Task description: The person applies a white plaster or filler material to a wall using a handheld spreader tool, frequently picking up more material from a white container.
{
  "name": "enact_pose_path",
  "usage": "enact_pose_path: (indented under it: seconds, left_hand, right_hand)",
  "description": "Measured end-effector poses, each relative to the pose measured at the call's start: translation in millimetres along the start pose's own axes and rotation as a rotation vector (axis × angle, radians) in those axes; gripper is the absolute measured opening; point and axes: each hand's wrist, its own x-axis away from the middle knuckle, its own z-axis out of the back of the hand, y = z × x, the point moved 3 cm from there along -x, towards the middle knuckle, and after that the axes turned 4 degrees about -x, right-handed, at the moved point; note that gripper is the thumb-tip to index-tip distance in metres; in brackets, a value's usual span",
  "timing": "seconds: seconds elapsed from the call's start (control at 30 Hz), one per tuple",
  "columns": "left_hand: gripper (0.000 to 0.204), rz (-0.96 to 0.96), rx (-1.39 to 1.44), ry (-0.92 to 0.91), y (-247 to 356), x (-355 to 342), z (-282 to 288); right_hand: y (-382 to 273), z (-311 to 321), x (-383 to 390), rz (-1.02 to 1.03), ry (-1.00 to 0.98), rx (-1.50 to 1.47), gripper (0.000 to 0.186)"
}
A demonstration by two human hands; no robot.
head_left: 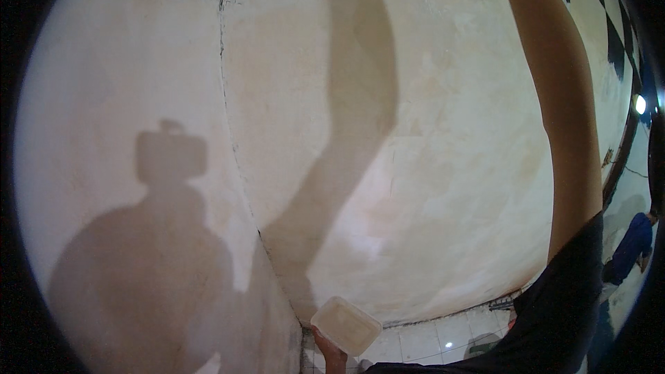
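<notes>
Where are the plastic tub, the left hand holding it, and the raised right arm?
plastic tub (346, 324): head view, middle of its pale inside.
left hand (331, 354): head view, fingers gripping the tub's lower edge.
right arm (564, 104): head view, bare forearm raised along the wall.

Bare forearms, short dark sleeve (568, 284) on right upper arm

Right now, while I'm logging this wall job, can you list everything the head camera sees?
Wall: one, cream plaster, fills the view, corner seam left of centre.
Checkered patch: one, black and white, upper right.
Lamp: one, bright white, right edge.
Floor tiles: pale, bottom centre.
Other person: one, blue clothing, lower right.
Tub: one, translucent white, bottom centre.
Left hand: holds the tub.
Right arm: raised, hand out of frame.
</notes>
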Motion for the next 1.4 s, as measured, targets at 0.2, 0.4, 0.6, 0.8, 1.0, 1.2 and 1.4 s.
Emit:
enact_pose_path:
  seconds: [0.2,0.4,0.6,0.8,1.0,1.2,1.4]
  left_hand:
    - [0.060,0.030,-0.005,0.022,6.6,6.3,-3.6]
    - [0.061,0.052,-0.060,-0.002,7.1,-3.0,7.5]
    - [0.061,0.086,-0.075,-0.034,2.1,12.7,-3.0]
    - [0.059,0.071,-0.037,-0.032,-8.4,11.9,-9.2]
    - [0.058,0.068,0.018,-0.036,-14.4,1.6,-0.9]
    - [0.060,-0.002,-0.067,0.011,-1.9,1.5,-16.6]
    - [0.061,-0.032,-0.099,0.037,4.0,0.9,-26.7]
  right_hand:
    - [-21.4,93.9,113.4,0.060,-0.087,-0.144,0.018]
    - [-33.4,60.8,235.4,0.034,-0.385,-0.108,0.025]
    - [-30.4,24.5,256.2,0.078,-0.425,0.026,0.020]
    - [7.0,-8.7,200.7,0.083,-0.190,0.029,0.018]
    - [28.0,-7.8,124.9,0.046,-0.135,0.043,0.019]
    - [53.2,-15.0,68.2,-0.023,-0.056,0.050,0.023]
    - [104.7,-17.8,52.7,-0.265,-0.023,0.079,0.031]
